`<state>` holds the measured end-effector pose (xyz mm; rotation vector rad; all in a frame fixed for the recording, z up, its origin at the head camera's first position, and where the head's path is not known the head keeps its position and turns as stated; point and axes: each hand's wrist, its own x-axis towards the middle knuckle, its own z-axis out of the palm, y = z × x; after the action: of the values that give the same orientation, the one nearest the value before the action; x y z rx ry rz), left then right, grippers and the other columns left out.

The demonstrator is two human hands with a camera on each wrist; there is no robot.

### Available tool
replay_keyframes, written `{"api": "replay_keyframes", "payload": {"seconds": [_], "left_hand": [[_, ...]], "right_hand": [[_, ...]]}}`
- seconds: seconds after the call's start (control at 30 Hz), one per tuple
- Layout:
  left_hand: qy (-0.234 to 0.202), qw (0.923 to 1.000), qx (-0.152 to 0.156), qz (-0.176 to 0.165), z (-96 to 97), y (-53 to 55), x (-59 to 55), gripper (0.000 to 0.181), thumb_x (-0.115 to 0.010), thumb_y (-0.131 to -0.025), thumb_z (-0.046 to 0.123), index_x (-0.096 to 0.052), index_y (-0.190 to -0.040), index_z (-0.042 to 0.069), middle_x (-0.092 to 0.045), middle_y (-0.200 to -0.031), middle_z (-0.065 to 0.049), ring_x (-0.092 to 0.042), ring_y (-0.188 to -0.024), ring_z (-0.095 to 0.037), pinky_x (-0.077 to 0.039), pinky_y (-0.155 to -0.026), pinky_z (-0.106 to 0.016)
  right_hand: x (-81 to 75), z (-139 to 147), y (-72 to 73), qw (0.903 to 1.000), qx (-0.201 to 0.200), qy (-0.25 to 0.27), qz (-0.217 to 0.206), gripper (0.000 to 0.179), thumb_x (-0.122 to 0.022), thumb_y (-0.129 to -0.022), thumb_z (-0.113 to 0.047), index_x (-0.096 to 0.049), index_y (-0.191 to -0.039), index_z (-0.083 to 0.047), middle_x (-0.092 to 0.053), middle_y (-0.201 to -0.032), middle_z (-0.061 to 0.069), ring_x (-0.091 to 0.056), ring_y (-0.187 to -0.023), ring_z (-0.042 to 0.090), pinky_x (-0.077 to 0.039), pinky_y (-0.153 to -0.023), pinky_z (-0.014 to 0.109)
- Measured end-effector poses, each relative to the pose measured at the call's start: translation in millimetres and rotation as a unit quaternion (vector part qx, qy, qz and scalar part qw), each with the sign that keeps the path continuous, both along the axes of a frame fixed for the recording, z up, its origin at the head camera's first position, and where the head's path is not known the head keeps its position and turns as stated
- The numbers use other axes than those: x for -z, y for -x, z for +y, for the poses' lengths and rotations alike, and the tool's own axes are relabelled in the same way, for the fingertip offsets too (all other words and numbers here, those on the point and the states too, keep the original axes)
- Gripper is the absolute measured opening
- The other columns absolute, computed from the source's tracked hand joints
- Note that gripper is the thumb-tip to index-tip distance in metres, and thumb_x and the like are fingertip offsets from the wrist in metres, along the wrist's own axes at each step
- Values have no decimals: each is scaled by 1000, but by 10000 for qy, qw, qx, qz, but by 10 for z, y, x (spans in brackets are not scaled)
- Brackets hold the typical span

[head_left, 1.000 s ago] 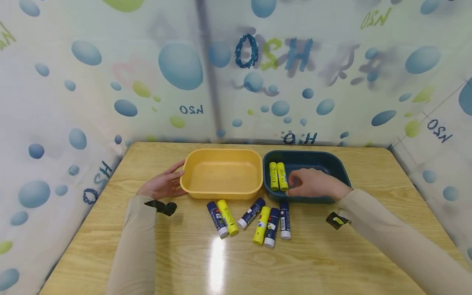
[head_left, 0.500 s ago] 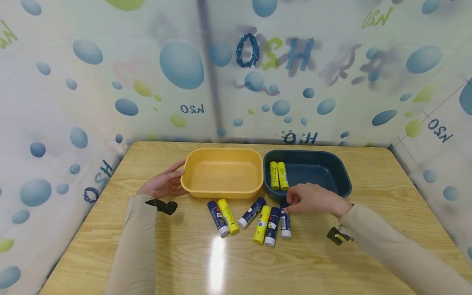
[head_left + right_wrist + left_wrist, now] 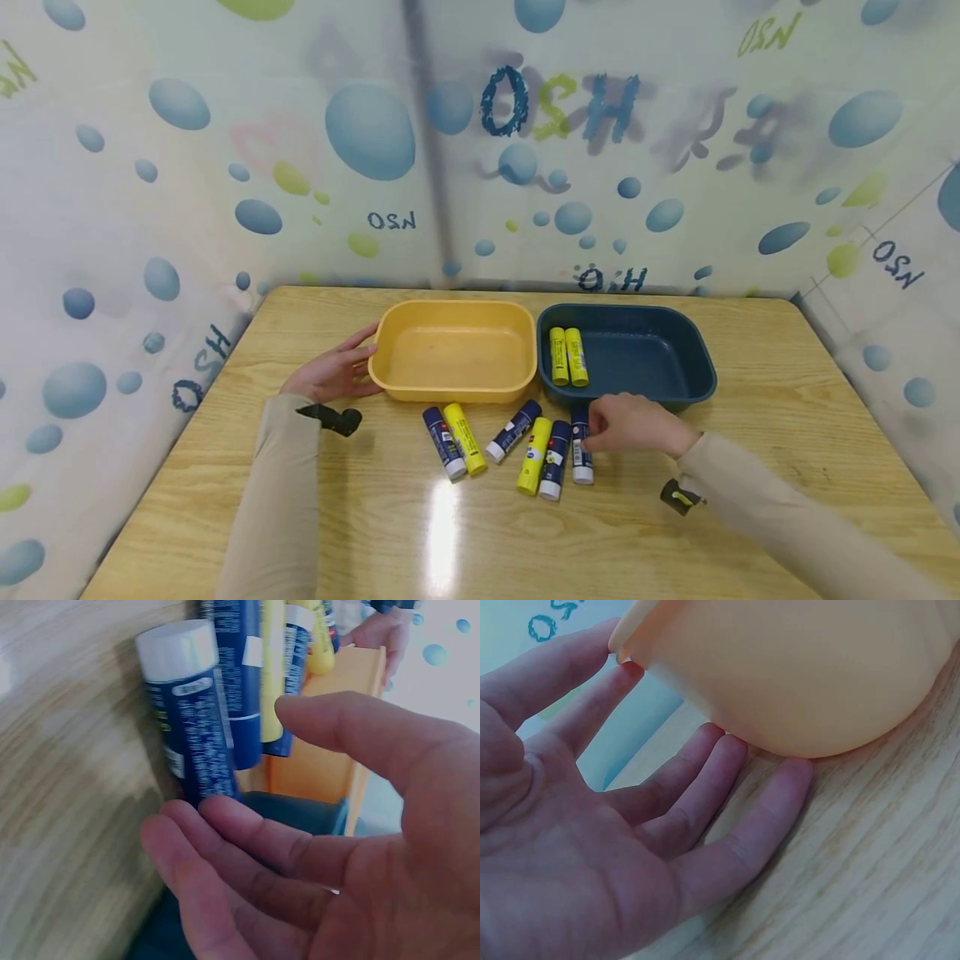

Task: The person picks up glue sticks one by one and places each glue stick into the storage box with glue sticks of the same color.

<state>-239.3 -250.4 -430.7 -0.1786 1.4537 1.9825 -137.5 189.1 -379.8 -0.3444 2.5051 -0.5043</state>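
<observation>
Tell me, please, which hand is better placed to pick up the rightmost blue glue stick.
The right hand, most likely: its open fingers are right beside the blue glue stick. The left hand is farther off, touching the outer left side of the yellow tray.

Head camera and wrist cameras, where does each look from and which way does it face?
Head: worn on the head, facing forward and down at tubes, orange tray and blue tray; left hand, right hand and sleeves show.
Left wrist: on that wrist, facing the orange tray's outside; only the left hand shows.
Right wrist: on that wrist, facing tubes; right hand shows, left hand beyond.
Head and right wrist share both trays.
</observation>
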Motion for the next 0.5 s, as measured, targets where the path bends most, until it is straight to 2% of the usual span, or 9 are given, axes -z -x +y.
{"api": "replay_keyframes", "payload": {"seconds": [0.2,0.5], "left_hand": [[-30,10000,-35,-51,-4,-3,-1,59,-44,-105,21,-17,-155,34,-15,-157,-8,-34,-129,-27,-37,-103,-49],[-48,10000,-1,-50,-14,12,9,61,-45,-104,22,-16,-155,35,-15,-157,-8,-35,-128,-27,-37,-103,-50]], "right_hand": [[120,-13,-4,9997,74,-246,46,26,-76,-83,-31,-58,-78,-12,-53,-69,0,-49,-63,16,-36,-57,29],[189,-69,-27,9975,245,-629,183,32,-72,-85,-39,-57,-79,-11,-52,-68,2,-49,-60,16,-35,-54,27]]}}
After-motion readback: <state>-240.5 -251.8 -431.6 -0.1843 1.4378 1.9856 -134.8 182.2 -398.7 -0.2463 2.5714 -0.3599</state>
